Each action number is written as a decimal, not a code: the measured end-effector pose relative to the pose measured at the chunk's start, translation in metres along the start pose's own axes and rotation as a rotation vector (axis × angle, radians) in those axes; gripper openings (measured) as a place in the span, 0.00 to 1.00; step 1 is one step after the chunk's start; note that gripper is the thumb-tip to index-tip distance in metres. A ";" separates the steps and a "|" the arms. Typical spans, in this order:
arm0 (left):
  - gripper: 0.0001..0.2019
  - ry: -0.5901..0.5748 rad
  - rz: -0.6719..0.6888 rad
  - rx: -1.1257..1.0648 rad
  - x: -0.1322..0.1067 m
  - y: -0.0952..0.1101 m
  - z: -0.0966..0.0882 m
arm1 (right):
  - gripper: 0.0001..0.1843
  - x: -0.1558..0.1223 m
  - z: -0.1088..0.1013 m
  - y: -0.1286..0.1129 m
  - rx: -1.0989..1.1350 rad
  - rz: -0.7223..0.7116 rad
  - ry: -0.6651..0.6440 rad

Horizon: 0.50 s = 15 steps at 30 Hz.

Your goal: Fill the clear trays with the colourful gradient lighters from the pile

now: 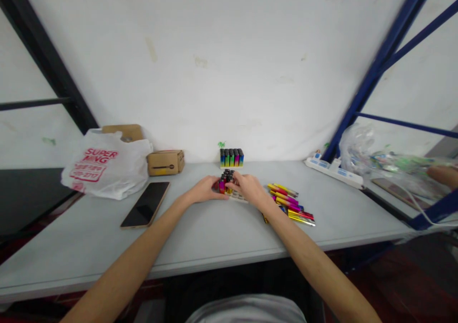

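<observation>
At the centre of the frame, my left hand (205, 189) and right hand (250, 188) are clamped on either side of the cluster of upright lighters (226, 181), seemingly steadying it in its white tray (239, 198), with the loose lighters (290, 204) just right, within easy reach.

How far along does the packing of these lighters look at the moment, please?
Done: one full block of lighters stands by the wall. In hand: the left hand and right hand touch a second block, upright in a white tray, seemingly part filled. Left: loose lighters lie in a pile to its right.
</observation>
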<state>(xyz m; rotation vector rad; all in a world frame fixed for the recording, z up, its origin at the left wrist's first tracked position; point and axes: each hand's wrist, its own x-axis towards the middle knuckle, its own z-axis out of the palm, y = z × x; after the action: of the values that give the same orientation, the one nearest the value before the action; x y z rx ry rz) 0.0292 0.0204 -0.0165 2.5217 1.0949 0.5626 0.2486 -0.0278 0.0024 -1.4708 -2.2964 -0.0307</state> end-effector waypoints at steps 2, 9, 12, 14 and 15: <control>0.27 -0.005 0.000 0.007 0.000 0.000 0.000 | 0.22 -0.001 -0.001 -0.003 -0.030 0.053 -0.009; 0.29 0.005 -0.017 0.006 0.000 0.002 -0.001 | 0.30 -0.012 -0.020 0.023 0.038 0.084 0.016; 0.30 0.010 -0.025 -0.009 -0.001 0.003 -0.001 | 0.24 -0.029 -0.038 0.063 0.021 0.141 0.037; 0.30 0.007 -0.027 -0.021 -0.001 0.004 -0.001 | 0.20 -0.045 -0.050 0.095 -0.028 0.224 0.020; 0.31 0.004 -0.028 -0.027 -0.001 0.004 -0.001 | 0.17 -0.053 -0.054 0.111 -0.057 0.267 -0.005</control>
<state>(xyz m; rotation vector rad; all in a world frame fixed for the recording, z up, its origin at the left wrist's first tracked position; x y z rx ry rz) 0.0307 0.0172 -0.0140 2.4795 1.1149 0.5715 0.3824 -0.0378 0.0113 -1.7959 -2.1000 -0.0154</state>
